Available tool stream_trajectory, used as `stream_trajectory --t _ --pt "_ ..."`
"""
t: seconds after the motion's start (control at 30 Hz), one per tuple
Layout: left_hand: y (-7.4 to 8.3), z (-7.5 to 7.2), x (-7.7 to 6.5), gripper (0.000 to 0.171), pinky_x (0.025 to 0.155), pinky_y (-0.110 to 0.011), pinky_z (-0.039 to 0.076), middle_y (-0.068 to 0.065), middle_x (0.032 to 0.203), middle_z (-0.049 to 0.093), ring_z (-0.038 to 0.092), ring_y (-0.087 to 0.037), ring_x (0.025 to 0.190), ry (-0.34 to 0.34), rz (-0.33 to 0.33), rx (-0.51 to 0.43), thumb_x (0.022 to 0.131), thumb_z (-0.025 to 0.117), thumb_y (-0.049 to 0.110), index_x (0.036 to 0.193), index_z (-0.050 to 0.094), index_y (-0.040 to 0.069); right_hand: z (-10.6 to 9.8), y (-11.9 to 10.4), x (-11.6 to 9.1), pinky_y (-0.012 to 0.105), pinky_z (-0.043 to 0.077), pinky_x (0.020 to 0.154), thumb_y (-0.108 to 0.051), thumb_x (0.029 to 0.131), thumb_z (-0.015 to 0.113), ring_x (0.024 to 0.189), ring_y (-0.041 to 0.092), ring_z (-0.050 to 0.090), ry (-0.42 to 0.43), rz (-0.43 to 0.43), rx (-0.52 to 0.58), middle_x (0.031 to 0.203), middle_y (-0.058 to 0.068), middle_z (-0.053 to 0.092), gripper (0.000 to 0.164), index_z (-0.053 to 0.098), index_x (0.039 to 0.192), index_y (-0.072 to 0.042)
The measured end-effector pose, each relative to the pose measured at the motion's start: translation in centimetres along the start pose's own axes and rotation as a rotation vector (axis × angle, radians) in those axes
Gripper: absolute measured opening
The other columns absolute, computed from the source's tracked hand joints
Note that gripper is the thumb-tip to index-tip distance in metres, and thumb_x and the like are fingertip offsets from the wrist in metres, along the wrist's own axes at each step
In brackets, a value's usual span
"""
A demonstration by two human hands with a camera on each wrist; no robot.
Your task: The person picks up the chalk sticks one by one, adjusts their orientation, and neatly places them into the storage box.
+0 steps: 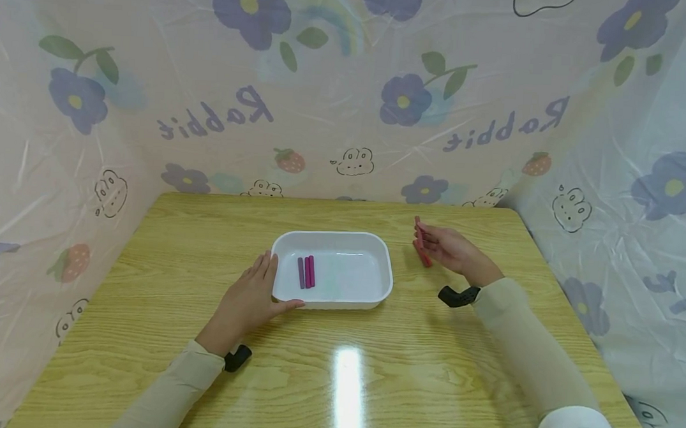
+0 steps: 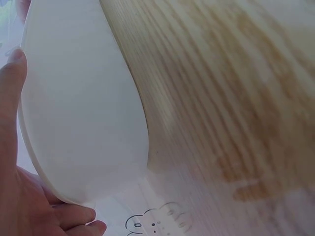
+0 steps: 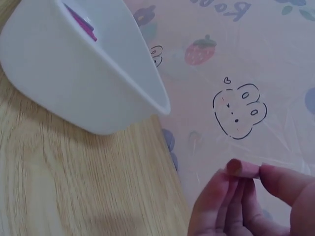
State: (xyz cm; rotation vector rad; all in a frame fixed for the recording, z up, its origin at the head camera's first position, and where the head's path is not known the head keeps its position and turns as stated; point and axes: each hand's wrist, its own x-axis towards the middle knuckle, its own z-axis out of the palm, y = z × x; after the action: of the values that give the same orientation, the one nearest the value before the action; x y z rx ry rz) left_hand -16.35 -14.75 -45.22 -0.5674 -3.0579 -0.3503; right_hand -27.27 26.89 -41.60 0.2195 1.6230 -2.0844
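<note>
In the head view a white plastic tray (image 1: 368, 302) sits mid-table, with a greyish-purple stick (image 1: 301, 273) and two magenta sticks (image 1: 310, 271) lying side by side near its left end. My left hand (image 1: 250, 299) spreads round the tray's near left corner, thumb along the front rim and fingers against the left side. Right of the tray, my right hand (image 1: 447, 247) pinches a red chalk-like stick (image 3: 243, 168) between thumb and fingers. Its round end faces the right wrist camera. More red chalk (image 1: 423, 256) lies on the table just below that hand, partly covered by the fingers.
The wood-grain table (image 1: 290, 378) ends at a hanging plastic sheet (image 1: 324, 111) printed with flowers and rabbits, which encloses the back and both sides. A black wrist mount (image 1: 457, 297) juts from the right cuff, another (image 1: 237, 359) from the left.
</note>
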Motion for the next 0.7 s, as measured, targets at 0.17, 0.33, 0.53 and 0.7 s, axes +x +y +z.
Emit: stream_trajectory --t 0.17,0.33,0.53,0.7 --pt "0.0 0.0 0.0 0.116 0.108 -0.048 0.022 -0.024 0.150 0.016 0.016 -0.036 0.138 0.001 0.002 0.003 0.073 0.040 0.082 0.146 0.015 -0.005 1.0 -0.2 -0.3 0.027 0.049 0.079 -0.022 0.097 0.051 0.084 0.014 0.058 -0.064 -0.007 0.040 0.095 0.004 0.060 0.020 0.064 0.100 -0.007" --pt "0.0 -0.1 0.0 0.117 0.108 -0.048 0.024 -0.024 0.150 0.017 0.016 -0.036 0.138 0.004 0.007 0.010 0.073 0.038 0.083 0.146 0.016 -0.005 1.7 -0.2 -0.4 0.025 0.049 0.072 -0.023 0.099 0.046 0.082 0.012 0.057 -0.116 -0.013 0.079 0.095 0.003 0.059 0.022 0.063 0.100 -0.008" --pt "0.0 0.0 0.0 0.118 0.108 -0.048 0.023 -0.023 0.150 0.016 0.015 -0.035 0.138 0.003 -0.001 0.004 0.072 0.036 0.085 0.146 0.015 -0.004 2.5 0.0 0.2 0.024 0.049 0.070 -0.021 0.099 0.047 0.079 0.010 0.057 -0.160 -0.023 0.093 0.095 0.003 0.058 0.021 0.064 0.101 -0.008" --pt "0.0 0.1 0.0 0.118 0.108 -0.048 0.022 -0.022 0.151 0.016 0.015 -0.035 0.138 0.002 -0.003 0.000 0.072 0.036 0.085 0.147 0.014 -0.004 4.2 0.3 0.8 0.023 0.050 0.071 -0.017 0.098 0.048 0.079 0.008 0.057 -0.211 0.010 0.172 0.100 0.003 0.057 0.021 0.063 0.110 -0.009"
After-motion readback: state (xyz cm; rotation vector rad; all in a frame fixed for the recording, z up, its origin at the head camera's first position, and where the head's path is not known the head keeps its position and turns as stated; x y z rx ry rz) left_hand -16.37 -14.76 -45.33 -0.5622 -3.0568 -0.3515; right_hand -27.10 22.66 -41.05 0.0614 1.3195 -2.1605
